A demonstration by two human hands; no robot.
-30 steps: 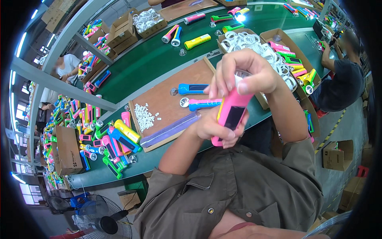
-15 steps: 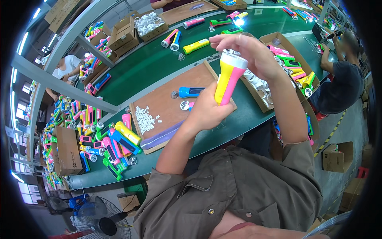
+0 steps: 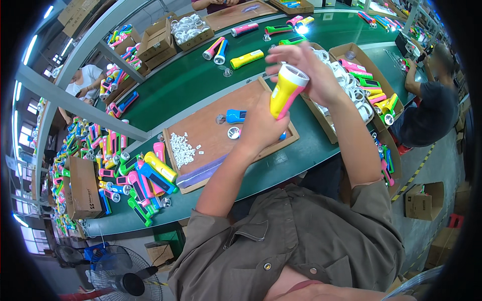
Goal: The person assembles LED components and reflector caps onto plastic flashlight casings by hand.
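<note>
My left hand is closed round the lower body of a yellow and pink flashlight, held tilted with its white-rimmed head up and to the right. Close behind that head, my right hand has its fingers spread; whether the palm touches the rim is hard to tell. Beneath my left arm is a wooden tray with a blue flashlight, a round clear-faced lamp piece and a heap of small white parts. My left hand partly covers things in the tray.
At the right stand a carton of white rings and a carton of colourful flashlights. Many flashlights pile up at the left beside a brown carton. More flashlights lie on the green belt. A co-worker sits at the right.
My right hand's fingers have spread and lifted off the flashlight's head. The flashlight has turned to show more yellow and shifted slightly left with my left hand.
</note>
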